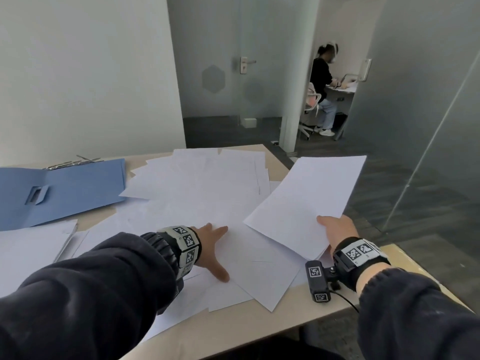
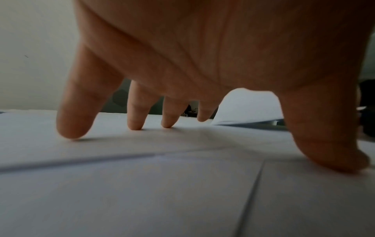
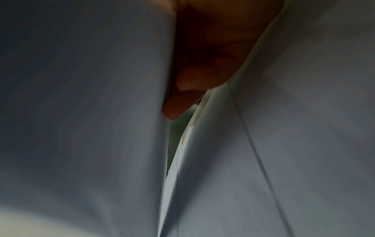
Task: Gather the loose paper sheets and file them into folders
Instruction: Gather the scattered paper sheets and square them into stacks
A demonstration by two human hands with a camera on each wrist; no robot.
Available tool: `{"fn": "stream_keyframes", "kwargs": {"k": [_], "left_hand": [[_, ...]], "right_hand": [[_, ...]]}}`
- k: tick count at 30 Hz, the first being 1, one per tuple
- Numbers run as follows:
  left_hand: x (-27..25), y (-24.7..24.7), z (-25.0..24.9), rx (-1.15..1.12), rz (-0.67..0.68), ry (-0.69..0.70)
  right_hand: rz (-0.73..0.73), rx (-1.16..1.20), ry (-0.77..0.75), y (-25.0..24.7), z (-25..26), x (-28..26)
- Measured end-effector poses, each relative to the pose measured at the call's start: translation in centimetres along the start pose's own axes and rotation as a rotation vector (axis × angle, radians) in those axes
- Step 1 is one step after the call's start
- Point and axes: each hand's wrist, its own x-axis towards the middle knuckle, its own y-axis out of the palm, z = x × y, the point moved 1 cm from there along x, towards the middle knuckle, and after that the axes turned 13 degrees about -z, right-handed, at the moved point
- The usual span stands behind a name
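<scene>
Right hand (image 1: 337,231) holds a small gathered stack (image 1: 306,201) of white sheets by its near corner, thumb on top and fingers curled beneath (seen in right wrist view), the stack lifted clear and tilted out past the right edge of the bench (image 1: 259,331). How many sheets the stack holds cannot be told; the edges suggest more than one. Left hand (image 1: 211,249) lies spread on the loose sheets (image 1: 197,183), holding nothing: in the left wrist view the fingertips (image 2: 70,133) and thumb press flat on the top sheet, palm arched off the paper. The loose sheets cover the middle of the bench in an overlapping scatter, running from the near edge to the far corner. An open blue folder (image 1: 65,190) lies at the left rear, its metal fastener (image 1: 75,162) along the far edge; another pile of paper (image 1: 31,245) sits at the left front. Step in hand, as judged: collecting further sheets to add to the held stack; the filing itself is not yet begun and most sheets are ungathered. To do it well: drag the top sheet toward the right hand with light fingertip pressure so the sheet underneath stays put, feed it under the thumb, keep the pinch firm at the corner so the stack does not fan, and square the edges against the bench before moving to the folder.
</scene>
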Motion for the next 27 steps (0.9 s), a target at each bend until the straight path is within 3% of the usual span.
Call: {"fn": "stream_keyframes", "kwargs": {"k": [19,27], "left_hand": [[-0.9,0.2,-1.1,0.08,-0.187,0.016],[-2.4,0.0,0.1,0.01,-0.181,0.103]], "right_hand": [[-0.031,0.099,0.13,-0.5,-1.2,1.3],[-0.029,0.12,0.148,-1.0,-2.1,2.4]]}}
